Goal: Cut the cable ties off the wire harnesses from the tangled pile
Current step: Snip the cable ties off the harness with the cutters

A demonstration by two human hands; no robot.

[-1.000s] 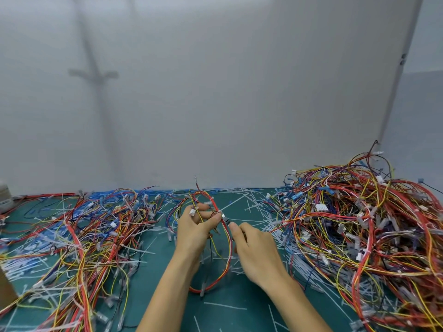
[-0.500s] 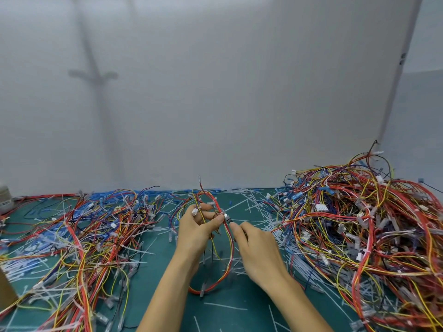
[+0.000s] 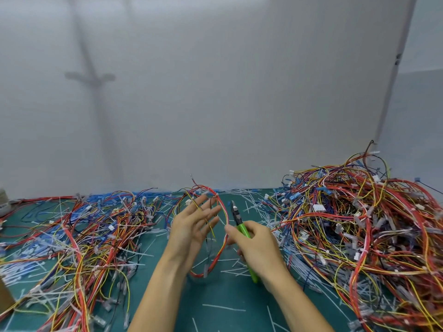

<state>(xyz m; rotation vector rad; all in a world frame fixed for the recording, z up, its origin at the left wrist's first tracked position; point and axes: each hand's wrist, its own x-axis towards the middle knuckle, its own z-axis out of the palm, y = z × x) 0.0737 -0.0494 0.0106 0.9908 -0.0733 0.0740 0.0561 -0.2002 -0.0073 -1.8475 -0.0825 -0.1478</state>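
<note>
A looped wire harness [image 3: 221, 248] of red, yellow and orange wires hangs over my left hand [image 3: 191, 226] above the green mat. That hand has its fingers spread straight, with the wires draped across them. My right hand [image 3: 257, 248] grips green-handled cutters [image 3: 241, 227], whose dark jaws point up and away just right of the loop. A tall tangled pile [image 3: 359, 226] of harnesses with white connectors rises at the right.
A flatter spread of harnesses [image 3: 79, 236] covers the left of the green mat [image 3: 215, 305]. Cut white tie pieces [image 3: 251, 202] litter the mat around the hands. A grey wall stands close behind. A brown box corner [image 3: 4, 295] shows at the left edge.
My left hand has let go its pinch on the harness and spread its fingers. My right hand has drawn back to the right, so the green cutters now show.
</note>
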